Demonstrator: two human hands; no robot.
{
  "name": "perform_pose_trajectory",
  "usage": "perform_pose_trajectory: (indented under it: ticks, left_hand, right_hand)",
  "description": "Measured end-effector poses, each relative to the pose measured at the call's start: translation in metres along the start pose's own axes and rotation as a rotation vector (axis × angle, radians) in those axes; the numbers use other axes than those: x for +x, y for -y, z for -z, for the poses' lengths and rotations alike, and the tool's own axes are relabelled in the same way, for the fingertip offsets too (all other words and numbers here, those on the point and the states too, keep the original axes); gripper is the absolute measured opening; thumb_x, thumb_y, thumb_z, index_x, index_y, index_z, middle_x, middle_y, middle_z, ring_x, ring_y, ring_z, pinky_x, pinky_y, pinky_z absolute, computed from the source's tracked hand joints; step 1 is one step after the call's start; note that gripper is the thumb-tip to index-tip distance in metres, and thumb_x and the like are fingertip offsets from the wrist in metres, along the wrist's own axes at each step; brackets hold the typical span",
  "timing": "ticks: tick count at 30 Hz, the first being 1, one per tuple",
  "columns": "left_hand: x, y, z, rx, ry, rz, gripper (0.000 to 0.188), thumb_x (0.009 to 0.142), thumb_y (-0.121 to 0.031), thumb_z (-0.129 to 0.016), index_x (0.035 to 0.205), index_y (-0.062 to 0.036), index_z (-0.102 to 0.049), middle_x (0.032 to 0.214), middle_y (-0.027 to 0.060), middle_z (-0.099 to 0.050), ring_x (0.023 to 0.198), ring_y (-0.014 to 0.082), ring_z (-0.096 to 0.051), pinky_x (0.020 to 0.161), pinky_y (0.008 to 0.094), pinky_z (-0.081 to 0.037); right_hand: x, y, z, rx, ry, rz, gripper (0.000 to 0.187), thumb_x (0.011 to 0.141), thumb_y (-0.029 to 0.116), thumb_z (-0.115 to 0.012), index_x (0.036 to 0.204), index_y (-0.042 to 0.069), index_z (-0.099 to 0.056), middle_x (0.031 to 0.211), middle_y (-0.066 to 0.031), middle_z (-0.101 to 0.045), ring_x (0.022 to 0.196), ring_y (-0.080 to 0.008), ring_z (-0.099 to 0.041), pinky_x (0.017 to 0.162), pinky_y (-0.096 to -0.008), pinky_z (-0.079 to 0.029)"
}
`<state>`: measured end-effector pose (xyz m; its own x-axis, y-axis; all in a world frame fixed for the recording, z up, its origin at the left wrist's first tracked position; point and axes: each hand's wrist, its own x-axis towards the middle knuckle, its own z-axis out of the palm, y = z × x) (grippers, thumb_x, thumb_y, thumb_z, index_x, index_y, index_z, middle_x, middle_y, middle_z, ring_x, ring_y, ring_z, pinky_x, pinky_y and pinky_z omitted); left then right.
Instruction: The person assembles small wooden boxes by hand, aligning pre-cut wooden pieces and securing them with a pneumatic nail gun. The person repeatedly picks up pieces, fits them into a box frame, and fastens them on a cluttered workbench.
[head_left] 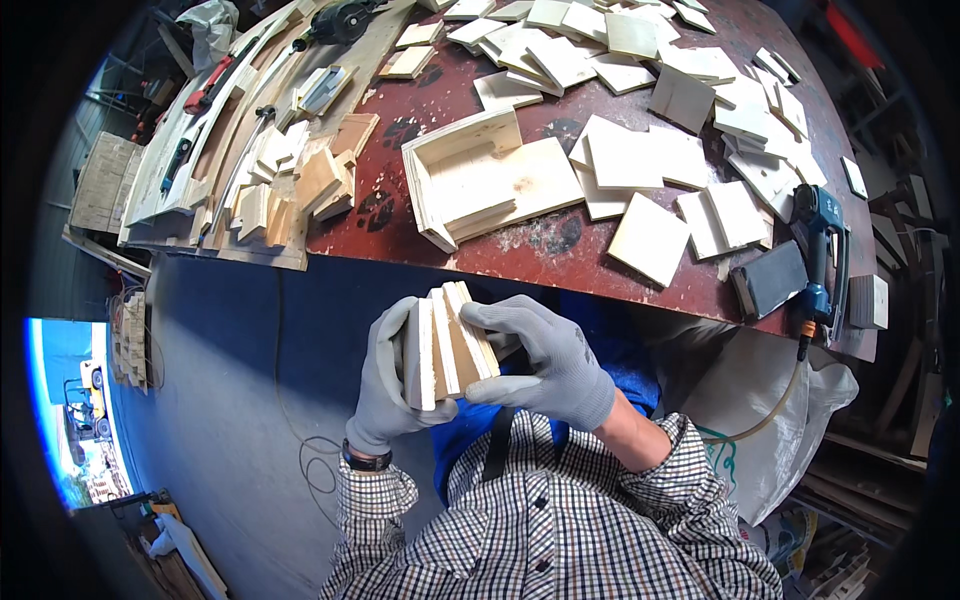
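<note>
Both my hands wear light grey gloves and hold a small bundle of wooden pieces (451,350) in front of my body, just off the table's near edge. My left hand (383,375) wraps round its left side. From the right, my right hand (556,362) grips it with thumb and fingers. The pieces stand face to face, their pale edges turned up, with slim gaps between some. Beyond them on the red table (375,235) rests a partly built plywood box (462,205) with a flat board beside it.
Many square wooden boards (625,150) lie loosely heaped across the table. At the right edge stands a blue nail gun (822,245) on an air hose (775,405), beside a black block (770,278). Wood offcuts (325,180) and tools, including a red one (208,85), lie left.
</note>
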<state>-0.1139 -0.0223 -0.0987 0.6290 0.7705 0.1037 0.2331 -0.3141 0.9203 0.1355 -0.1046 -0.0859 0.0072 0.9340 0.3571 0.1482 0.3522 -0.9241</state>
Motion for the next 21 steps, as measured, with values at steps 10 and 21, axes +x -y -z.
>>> perform_pose_trajectory:
  ticks: [10,21]
  left_hand:
    - [0.017,0.008,0.011,0.116,-0.167,-0.040,0.115,0.076,-0.043,-0.096,0.162,-0.0016,-0.033,0.156,0.0154,-0.046,0.143,0.0294,-0.052,0.119,0.0439,-0.045]
    - [0.110,0.053,0.059,0.768,-0.268,0.197,0.108,0.069,-0.031,-0.093,0.158,-0.0028,-0.039,0.147,0.0219,-0.050,0.134,0.0415,-0.054,0.113,0.0477,-0.049]
  right_hand:
    - [0.000,-0.004,0.002,0.215,-0.267,-0.429,0.060,0.096,0.015,-0.076,0.149,-0.007,-0.055,0.135,-0.0218,-0.070,0.127,-0.0237,-0.068,0.107,-0.0349,-0.055]
    - [0.119,-0.044,0.041,-0.076,-0.422,-0.442,0.055,0.092,0.026,-0.068,0.134,-0.009,-0.067,0.117,-0.0290,-0.075,0.105,-0.0286,-0.077,0.094,-0.0393,-0.059]
